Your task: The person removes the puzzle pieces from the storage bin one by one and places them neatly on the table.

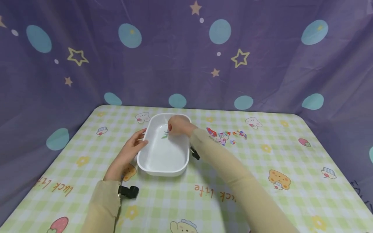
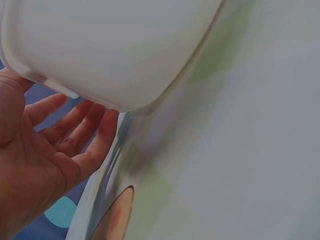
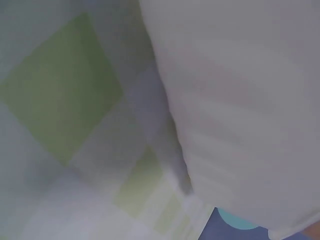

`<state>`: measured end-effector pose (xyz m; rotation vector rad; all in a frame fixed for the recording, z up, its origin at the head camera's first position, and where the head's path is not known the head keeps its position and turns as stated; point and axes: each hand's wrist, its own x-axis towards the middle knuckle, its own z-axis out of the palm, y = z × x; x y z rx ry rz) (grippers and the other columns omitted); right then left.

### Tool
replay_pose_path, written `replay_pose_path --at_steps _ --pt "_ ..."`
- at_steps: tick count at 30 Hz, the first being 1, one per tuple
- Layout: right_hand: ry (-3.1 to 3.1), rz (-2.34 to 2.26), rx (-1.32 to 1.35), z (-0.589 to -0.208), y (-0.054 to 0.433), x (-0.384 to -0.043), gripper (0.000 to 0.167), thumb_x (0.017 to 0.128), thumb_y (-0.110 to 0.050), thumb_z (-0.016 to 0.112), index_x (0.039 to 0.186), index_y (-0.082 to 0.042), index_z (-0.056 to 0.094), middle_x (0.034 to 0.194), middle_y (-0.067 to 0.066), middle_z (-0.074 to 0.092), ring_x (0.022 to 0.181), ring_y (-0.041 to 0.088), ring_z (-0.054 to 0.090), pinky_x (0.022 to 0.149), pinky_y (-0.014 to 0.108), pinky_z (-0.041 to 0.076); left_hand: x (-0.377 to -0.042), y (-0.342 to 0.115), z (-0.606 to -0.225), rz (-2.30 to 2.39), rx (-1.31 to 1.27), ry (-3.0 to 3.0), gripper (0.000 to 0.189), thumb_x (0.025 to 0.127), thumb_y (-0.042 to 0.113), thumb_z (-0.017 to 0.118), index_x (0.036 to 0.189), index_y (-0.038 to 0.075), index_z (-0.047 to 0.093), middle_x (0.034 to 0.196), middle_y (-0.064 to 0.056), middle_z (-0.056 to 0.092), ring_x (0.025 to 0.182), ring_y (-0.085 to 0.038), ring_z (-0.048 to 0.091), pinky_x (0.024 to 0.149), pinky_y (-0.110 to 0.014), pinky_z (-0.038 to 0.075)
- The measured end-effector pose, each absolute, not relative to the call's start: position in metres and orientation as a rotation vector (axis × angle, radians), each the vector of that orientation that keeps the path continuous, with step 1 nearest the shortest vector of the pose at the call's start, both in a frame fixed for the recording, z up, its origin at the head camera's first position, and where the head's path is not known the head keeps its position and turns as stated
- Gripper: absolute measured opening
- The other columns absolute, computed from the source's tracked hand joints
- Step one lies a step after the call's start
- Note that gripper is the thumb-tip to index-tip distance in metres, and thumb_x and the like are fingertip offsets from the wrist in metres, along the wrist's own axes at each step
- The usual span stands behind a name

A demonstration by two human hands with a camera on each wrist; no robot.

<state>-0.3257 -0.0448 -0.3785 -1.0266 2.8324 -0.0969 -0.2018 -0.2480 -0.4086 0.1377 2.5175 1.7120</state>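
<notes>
A white rectangular dish (image 1: 163, 158) with rounded corners and a raised rim is on the table. My left hand (image 1: 131, 152) grips its left side, thumb over the rim; the left wrist view shows the fingers of this hand (image 2: 75, 130) spread against the outer wall. Reaching over the right rim, my right hand (image 1: 179, 125) is low inside the far part of the dish with its fingers curled. Small green and dark bluish marks (image 1: 164, 136) show on the dish floor beside its fingers. I cannot tell what that hand holds, as its fingertips are hidden.
Several small, brightly coloured flat pieces (image 1: 222, 137) lie on the table right of the dish, partly behind my right sleeve. A green-checked cloth with cartoon prints (image 1: 291, 155) covers the table. Behind its far edge hangs a purple curtain (image 1: 180, 74).
</notes>
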Motion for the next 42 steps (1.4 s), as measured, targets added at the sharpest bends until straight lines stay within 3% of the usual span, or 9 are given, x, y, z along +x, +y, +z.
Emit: replay_pose_path --at_steps 4,7,10,17,30,42 --pt "2.815 -0.199 -1.068 -0.376 -0.042 -0.325 0.010 0.076 -0.026 0.066 0.084 -0.019 0.068 0.082 -0.008 0.064 0.076 0.009 0.055 0.073 0.025 0.044 -0.202 -0.247 -0.408 1.703 0.124 2.519 0.058 0.094 0.023 0.049 0.145 0.020 0.022 0.140 -0.019 0.033 0.120 -0.036 0.042 0.090 -0.046 0.044" --pt "2.791 -0.272 -1.092 -0.374 -0.040 -0.325 0.010 0.078 -0.024 0.066 0.086 -0.020 0.069 0.084 -0.008 0.065 0.078 0.009 0.056 0.092 0.030 0.041 -0.203 -0.247 -0.409 1.699 0.120 2.520 0.058 0.094 0.023 0.049 0.145 0.020 0.022 0.140 -0.018 0.033 0.121 -0.036 0.042 0.091 -0.046 0.044" --pt "2.774 -0.351 -1.110 -0.372 -0.038 -0.324 0.010 0.079 -0.022 0.066 0.087 -0.019 0.070 0.085 -0.007 0.066 0.080 0.008 0.057 0.097 0.031 0.038 -0.203 -0.248 -0.408 1.705 0.133 2.523 0.058 0.094 0.023 0.048 0.145 0.019 0.021 0.140 -0.019 0.033 0.120 -0.037 0.042 0.090 -0.046 0.044" --pt "2.739 -0.477 -1.174 -0.367 -0.029 -0.321 0.011 0.080 -0.019 0.066 0.088 -0.015 0.070 0.086 -0.004 0.066 0.080 0.008 0.058 0.073 0.018 0.044 -0.204 -0.247 -0.408 1.714 0.157 2.519 0.057 0.095 0.021 0.048 0.145 0.018 0.022 0.139 -0.020 0.034 0.120 -0.037 0.042 0.091 -0.045 0.043" --pt "2.776 -0.529 -1.247 -0.358 -0.007 -0.309 0.009 0.080 -0.016 0.063 0.085 -0.013 0.069 0.081 -0.004 0.066 0.075 0.007 0.056 0.070 0.019 0.044 -0.203 -0.241 -0.404 1.703 0.143 2.508 0.058 0.095 0.021 0.048 0.146 0.016 0.020 0.140 -0.021 0.033 0.121 -0.037 0.041 0.091 -0.044 0.043" --pt "2.808 -0.553 -1.272 -0.345 0.017 -0.296 0.010 0.080 -0.014 0.063 0.087 -0.012 0.070 0.084 -0.002 0.067 0.075 0.009 0.058 0.070 0.021 0.046 -0.202 -0.247 -0.410 1.677 0.139 2.545 0.058 0.094 0.029 0.049 0.145 0.021 0.022 0.137 -0.018 0.036 0.120 -0.035 0.042 0.089 -0.041 0.044"
